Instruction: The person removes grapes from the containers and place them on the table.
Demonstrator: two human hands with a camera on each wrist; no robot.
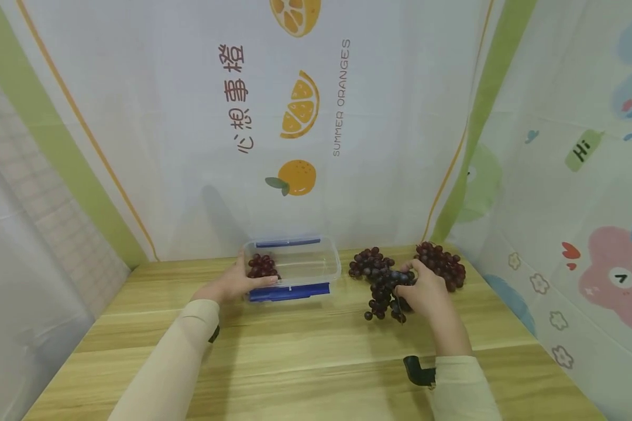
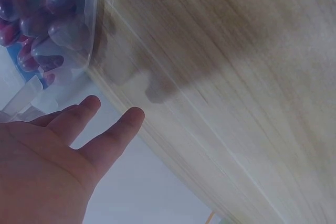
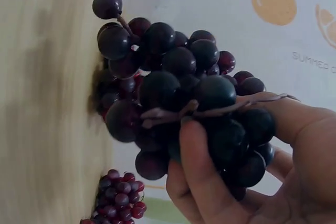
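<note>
Within right grip [image 1: 426, 292], dark grapes [image 3: 178, 61], stem [image 3: 221, 112] clearest in right-wrist view

A cloth-walled booth, with orange-print backdrop [image 1: 263, 117] and cartoon side curtain [image 1: 569, 193] around a wood-grain tabletop [image 1: 311, 356]

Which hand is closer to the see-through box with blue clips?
Left. The left hand is right at the left end of the box. The right hand is farther off, beyond the box's right end, holding dark grapes.
</note>
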